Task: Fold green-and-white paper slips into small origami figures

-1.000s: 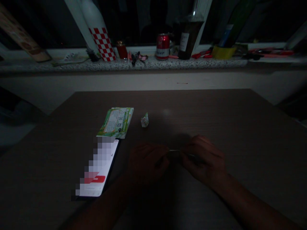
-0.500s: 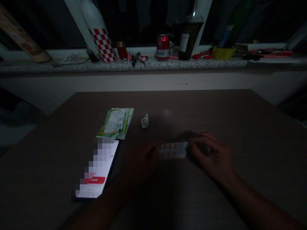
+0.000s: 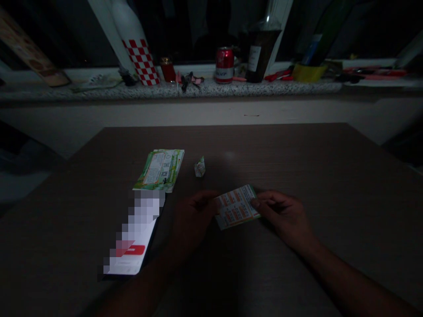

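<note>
A small printed paper card (image 3: 238,207) with orange and white blocks is stretched between my hands above the table, tilted up at its right side. My left hand (image 3: 196,220) pinches its left edge, and those fingertips are partly in shadow. With the thumb on top, my right hand (image 3: 280,211) grips the right edge. Just beyond the card lies a small crumpled or folded piece of green and white paper (image 3: 199,167). Left of it rests a stack of green printed leaflets (image 3: 159,171). A lit phone (image 3: 145,242), its screen partly blurred, lies beside my left forearm.
The dark wooden table (image 3: 280,149) ends at a white wall. Above runs a granite sill (image 3: 211,90) bearing a checkered bottle (image 3: 142,59), a red can (image 3: 224,66), a dark bottle (image 3: 259,57), a yellow tape roll (image 3: 308,73) and small clutter.
The card has turned its printed face more toward me and tilted, its right side rising. My right hand has closed in and now grips its right edge.
</note>
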Available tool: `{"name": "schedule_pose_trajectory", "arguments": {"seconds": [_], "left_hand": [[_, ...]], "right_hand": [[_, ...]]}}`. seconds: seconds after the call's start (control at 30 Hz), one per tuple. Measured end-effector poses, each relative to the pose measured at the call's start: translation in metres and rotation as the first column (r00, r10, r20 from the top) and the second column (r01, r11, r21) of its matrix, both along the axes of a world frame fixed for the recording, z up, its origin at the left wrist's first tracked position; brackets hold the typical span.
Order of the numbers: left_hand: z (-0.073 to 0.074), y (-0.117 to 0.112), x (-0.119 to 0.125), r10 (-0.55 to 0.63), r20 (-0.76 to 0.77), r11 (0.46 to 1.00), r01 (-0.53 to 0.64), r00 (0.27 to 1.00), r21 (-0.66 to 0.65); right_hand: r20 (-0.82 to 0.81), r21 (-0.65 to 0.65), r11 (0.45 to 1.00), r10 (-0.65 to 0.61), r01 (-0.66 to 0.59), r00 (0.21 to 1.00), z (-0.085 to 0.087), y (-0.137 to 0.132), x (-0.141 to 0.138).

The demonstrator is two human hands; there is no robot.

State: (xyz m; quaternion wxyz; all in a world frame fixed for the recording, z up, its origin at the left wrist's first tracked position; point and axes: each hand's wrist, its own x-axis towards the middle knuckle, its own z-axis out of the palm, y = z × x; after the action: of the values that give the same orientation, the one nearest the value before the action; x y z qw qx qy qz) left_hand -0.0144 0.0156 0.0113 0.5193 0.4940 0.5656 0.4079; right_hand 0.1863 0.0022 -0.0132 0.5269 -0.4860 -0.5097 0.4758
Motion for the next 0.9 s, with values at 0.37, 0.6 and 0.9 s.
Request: {"name": "schedule_pose_trajectory", "arguments": {"seconds": [0.37,0.6,0.9], "left_hand": [[-0.009,-0.002,0.001,-0.17,0.497,0.925,0.312,0.851,-0.218],[-0.012,-0.004,0.0,-0.297,0.52,0.862,0.458,0.801,-0.215],[-0.011,-0.006,-0.005,-0.456,0.466,0.747,0.611,0.758,-0.262]], "right_hand": [[-0.184,0.108,0.875,0.485,-0.473,0.855,0.005,-0.007,0.003],[0.042,0.27,0.808,0.533,-0.524,0.845,0.006,-0.013,-0.003],[0.093,0.253,0.788,0.558,-0.561,0.825,0.009,-0.011,0.001]]}}
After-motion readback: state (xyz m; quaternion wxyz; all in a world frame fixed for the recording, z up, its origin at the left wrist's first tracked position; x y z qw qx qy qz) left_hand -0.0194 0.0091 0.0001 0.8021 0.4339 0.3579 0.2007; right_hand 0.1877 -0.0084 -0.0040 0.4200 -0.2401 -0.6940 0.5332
